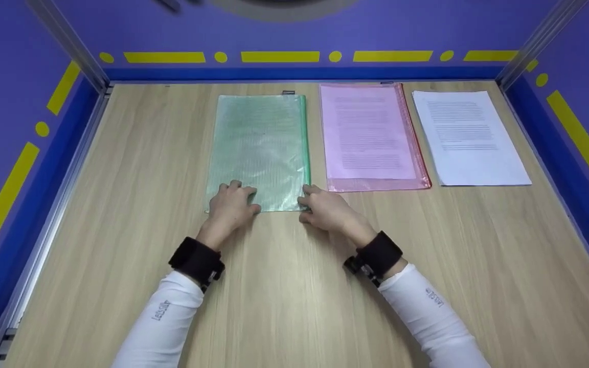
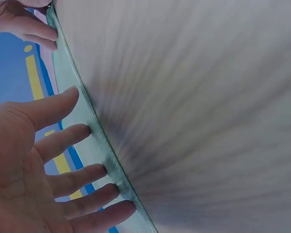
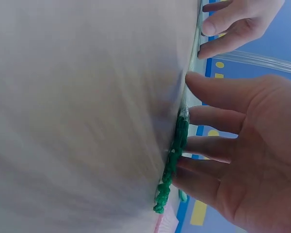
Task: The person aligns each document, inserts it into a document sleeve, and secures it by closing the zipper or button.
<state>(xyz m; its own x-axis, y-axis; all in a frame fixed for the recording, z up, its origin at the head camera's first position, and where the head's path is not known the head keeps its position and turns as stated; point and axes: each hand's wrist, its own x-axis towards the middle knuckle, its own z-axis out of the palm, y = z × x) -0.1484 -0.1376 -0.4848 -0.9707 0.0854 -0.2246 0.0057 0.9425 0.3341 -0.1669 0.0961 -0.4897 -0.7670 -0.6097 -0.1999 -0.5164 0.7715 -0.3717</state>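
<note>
A translucent green zip folder lies flat on the wooden table, its green zipper along the right side. At its near left corner my left hand rests on it, fingers spread and fairly straight; in the left wrist view the fingertips touch the folder's near edge. My right hand is at the near right corner. The right wrist view shows its extended fingers against the green zipper, with the thumb near the edge.
To the right of the green folder lies a pink zip folder with printed sheets inside and a red zipper. Farther right is a stack of printed white paper. Blue walls with yellow marks enclose the table at the back and sides.
</note>
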